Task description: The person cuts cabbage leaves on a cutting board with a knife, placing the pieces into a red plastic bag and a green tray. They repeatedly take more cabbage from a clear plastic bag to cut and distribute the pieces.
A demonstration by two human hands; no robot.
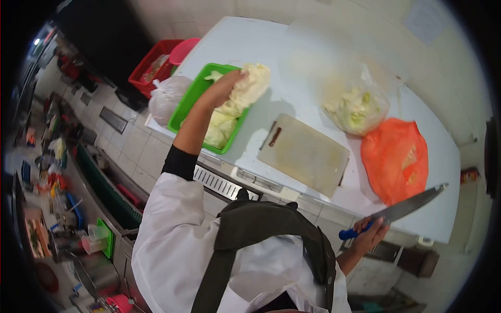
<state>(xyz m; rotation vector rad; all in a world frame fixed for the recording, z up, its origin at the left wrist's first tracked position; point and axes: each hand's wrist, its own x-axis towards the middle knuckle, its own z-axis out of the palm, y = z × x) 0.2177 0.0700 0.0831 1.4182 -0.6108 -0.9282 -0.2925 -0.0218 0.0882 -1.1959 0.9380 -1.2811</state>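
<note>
My left hand [229,87] grips a pale cabbage [254,86] at the right rim of a green plastic basket [181,112]. More pale cabbage [220,129] lies inside that basket. My right hand [371,233] is wrapped round the blue handle of a large kitchen knife [412,204], held at the table's front edge with its blade pointing to the right. Between my two hands, a whitish cutting board [305,154] with a dark slot near its left end lies on the table. My left fingers are partly hidden by the cabbage.
On the white table [308,88] are a clear bag of cabbage scraps [356,109] and an orange bag [394,159]. A tied white plastic bag [168,99] and a red crate [151,68] are at the left. Behind me on the left is a cluttered counter [99,229].
</note>
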